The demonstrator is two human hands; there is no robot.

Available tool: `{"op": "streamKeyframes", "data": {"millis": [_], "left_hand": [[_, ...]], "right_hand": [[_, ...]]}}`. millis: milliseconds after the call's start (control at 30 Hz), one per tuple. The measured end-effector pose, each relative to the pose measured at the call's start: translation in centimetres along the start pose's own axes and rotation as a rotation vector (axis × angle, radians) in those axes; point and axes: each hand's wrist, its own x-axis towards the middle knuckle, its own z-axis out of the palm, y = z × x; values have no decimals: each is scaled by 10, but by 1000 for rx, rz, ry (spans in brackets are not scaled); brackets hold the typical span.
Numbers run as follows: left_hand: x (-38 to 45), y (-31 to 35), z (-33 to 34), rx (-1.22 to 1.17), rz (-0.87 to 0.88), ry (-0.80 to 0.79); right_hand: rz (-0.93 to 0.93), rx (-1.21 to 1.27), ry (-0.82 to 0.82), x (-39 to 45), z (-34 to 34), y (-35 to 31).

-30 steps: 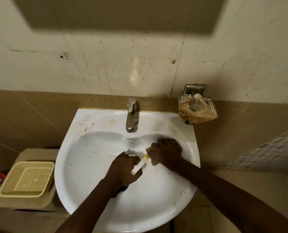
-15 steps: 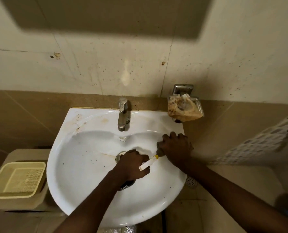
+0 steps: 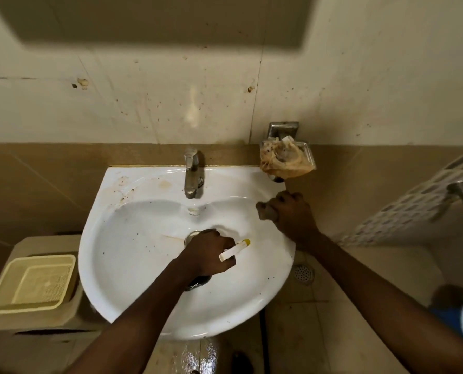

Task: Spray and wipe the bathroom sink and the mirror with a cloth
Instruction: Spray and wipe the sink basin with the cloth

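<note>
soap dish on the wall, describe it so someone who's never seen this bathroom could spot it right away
Start at the white sink and its steel tap at the back. Look right of the tap, just past the sink's back right corner, to the soap dish on a square metal wall plate. It alone holds a crumpled, brown-stained wrapper; the cream basket sits low on the sink's left.

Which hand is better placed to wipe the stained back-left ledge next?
Left, probably. The left hand is over the drain, nearer the brown stains on the sink, though its grip holds a white stick. The right hand sits on the far right rim.
</note>
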Motion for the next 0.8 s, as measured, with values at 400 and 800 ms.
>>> {"op": "streamKeyframes", "data": {"millis": [400, 800], "left_hand": [[-18, 5, -6, 9, 29, -37], [-58, -27, -18, 66, -92, 120]], "right_hand": [[93, -189, 36, -19, -9, -55], [-136, -121, -69, 5, 40, -72]]}}
